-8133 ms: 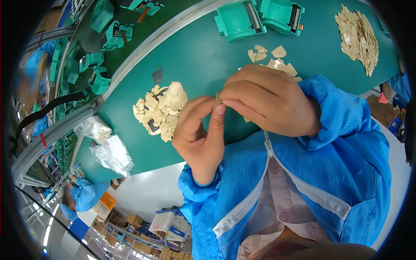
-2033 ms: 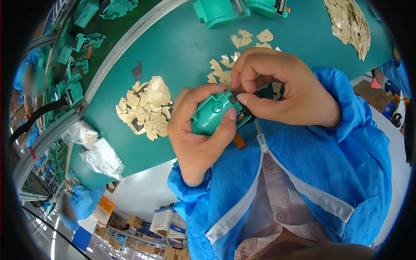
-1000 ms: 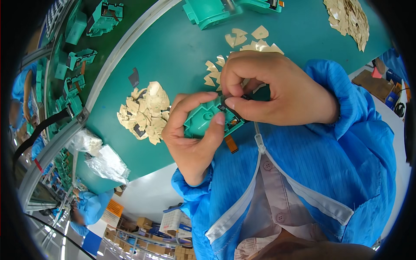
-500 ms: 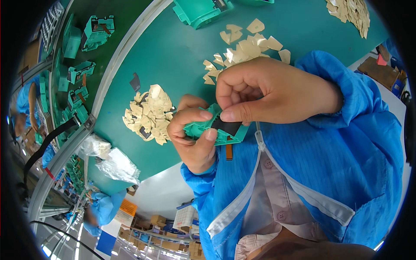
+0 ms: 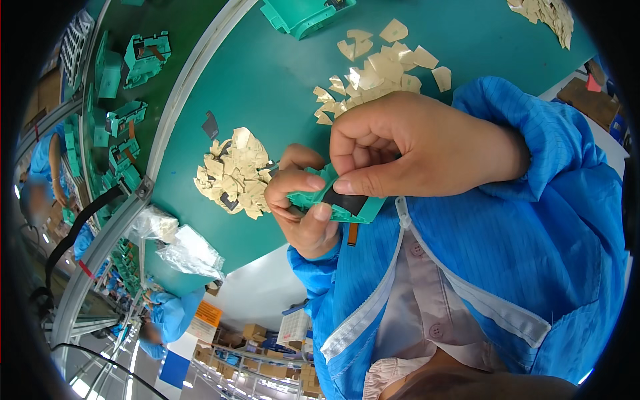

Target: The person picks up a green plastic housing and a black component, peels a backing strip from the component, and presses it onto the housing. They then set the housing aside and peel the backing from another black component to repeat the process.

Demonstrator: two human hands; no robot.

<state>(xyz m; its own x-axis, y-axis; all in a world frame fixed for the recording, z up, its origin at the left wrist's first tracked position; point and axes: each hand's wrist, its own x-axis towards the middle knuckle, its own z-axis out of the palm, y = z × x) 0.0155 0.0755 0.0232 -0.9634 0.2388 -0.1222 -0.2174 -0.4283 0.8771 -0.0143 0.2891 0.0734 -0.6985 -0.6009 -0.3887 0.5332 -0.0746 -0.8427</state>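
Observation:
My left hand [image 5: 303,207] grips a green plastic housing [image 5: 370,210] in front of my chest, fingers behind it and thumb on the near side. A flat black piece [image 5: 345,200] lies on the housing. An orange-brown flex cable [image 5: 352,235] hangs from its lower edge. My right hand [image 5: 417,143] is closed, its thumb and forefinger pinched together at the upper edge of the black piece. Beyond my right hand lie scattered cream paper pieces [image 5: 383,70]. To the left of my left hand sits a heap of cream pieces [image 5: 237,173], with some dark ones among them.
A single dark piece [image 5: 210,125] lies above the heap. Another green housing [image 5: 300,17] stands at the far edge. A metal rail [image 5: 180,100] borders a line with several green housings [image 5: 145,59]. Clear plastic bags [image 5: 190,250] lie at the left corner. Co-workers [image 5: 177,313] sit farther left.
My right thumb and forefinger have shifted slightly left and down along the black piece, which now lies flatter on the housing. My left hand keeps its hold. The view has shifted slightly.

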